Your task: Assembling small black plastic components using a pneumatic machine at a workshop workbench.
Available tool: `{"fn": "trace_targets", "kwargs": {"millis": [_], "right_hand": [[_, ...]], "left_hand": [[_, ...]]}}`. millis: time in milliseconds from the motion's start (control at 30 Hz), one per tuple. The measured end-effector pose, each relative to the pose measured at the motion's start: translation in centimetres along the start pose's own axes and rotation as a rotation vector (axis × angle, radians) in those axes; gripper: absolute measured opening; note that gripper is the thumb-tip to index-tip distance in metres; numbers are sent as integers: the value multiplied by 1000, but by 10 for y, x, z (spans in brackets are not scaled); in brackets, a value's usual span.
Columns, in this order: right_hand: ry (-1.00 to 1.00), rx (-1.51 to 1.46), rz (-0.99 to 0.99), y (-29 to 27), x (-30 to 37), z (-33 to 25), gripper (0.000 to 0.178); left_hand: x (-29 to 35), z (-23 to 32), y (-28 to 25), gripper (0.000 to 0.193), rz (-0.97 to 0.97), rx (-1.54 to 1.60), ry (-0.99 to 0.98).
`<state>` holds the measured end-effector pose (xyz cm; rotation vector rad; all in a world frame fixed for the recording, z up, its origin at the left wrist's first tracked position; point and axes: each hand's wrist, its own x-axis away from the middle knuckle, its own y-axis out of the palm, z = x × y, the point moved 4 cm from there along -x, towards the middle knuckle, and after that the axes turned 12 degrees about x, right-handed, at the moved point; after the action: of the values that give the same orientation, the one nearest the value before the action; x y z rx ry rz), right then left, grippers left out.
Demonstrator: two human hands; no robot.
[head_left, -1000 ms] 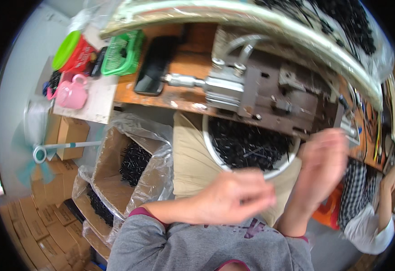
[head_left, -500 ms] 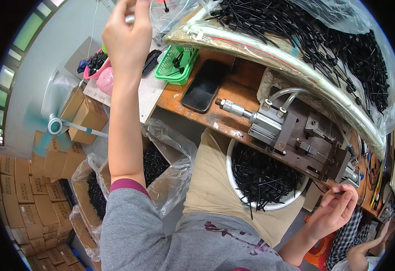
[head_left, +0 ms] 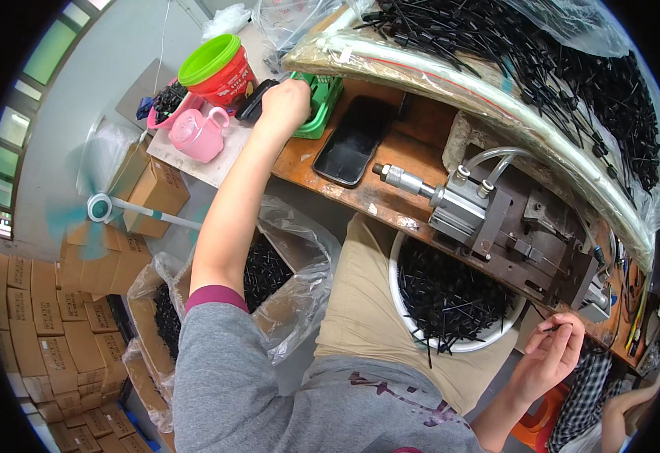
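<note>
My left hand (head_left: 287, 104) reaches to the green plastic basket (head_left: 319, 119), knuckles up over its left side. The fingers point down and are mostly hidden, so any hold is unclear. Beside that hand lies a black case-like object (head_left: 255, 103). At the lower right, my right hand (head_left: 547, 355) is raised palm up near the right end of the metal clamping machine (head_left: 502, 241). Its thumb and fingertips pinch a small black part (head_left: 553, 328). Between my legs, under the bench edge, a white tub (head_left: 399, 302) holds many black pin-like parts (head_left: 454, 296).
A black phone (head_left: 351, 142) lies on the wooden bench (head_left: 300, 160). A red bucket (head_left: 228, 84) and pink jug (head_left: 198, 136) stand left. Behind the machine sits a plastic-lined tray (head_left: 450, 79) heaped with black parts. Lined cartons (head_left: 149, 306), a fan (head_left: 100, 208) and another person's arm (head_left: 623, 411) flank me.
My left hand has come down from the top edge of the view to the green basket, uncovering the red bucket. My right hand keeps its pinch, shifted slightly. The whole view has moved a little.
</note>
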<state>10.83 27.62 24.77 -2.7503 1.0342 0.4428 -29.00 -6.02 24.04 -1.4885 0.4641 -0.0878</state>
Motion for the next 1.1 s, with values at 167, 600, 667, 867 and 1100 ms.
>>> {"fn": "trace_targets", "kwargs": {"millis": [167,600,667,867,1100], "right_hand": [[66,9,-35,-4,6,10,21],[233,-47,-15,-1,2,13,20],[342,-67,-39,6,0,20,21],[332,-218,-182,26,-15,32,18],[373,-448,-223,35,-17,25,23]], "left_hand": [[-8,0,6,16,-19,-28,0],[50,1,-64,26,207,333,7],[79,42,-88,21,338,711,41],[157,205,-124,31,-9,1101,725],[195,258,-88,32,-176,1297,959]]}}
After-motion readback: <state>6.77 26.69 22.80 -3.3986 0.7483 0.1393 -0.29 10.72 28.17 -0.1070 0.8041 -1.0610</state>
